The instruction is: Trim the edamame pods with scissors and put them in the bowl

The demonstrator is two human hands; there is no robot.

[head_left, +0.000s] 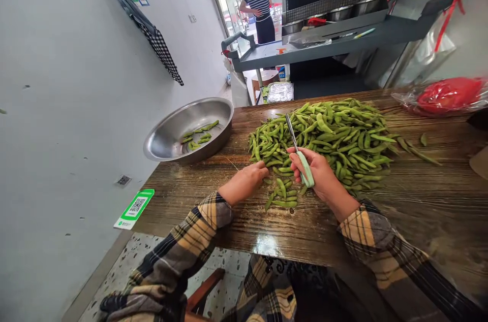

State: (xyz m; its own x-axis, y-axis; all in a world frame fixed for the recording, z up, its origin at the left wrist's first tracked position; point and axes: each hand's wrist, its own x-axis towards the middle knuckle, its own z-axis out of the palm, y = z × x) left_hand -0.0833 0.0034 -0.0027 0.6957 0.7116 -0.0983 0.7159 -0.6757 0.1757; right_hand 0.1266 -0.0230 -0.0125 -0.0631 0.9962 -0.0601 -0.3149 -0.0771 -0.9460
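My right hand point(316, 172) grips a pair of scissors point(292, 131) by its pale green handles, with the blades pointing up and away over a big heap of green soybean pods point(335, 134). At the heap's near left edge, my left hand point(247, 182) rests low over the table with its fingers curled together; what they pinch, if anything, is hidden. Between the two hands, a small group of pods point(284, 195) lies apart from the heap. A steel basin point(168, 141) stands to the left of my left hand with several pods in its bottom.
The brown wooden table point(430, 210) meets a white wall at left, by a green QR-code card point(137, 205). A bagged red item point(450, 96) lies at the far right. Beyond the table are a grey cart point(267, 51) and a standing person point(259, 2) near the doorway.
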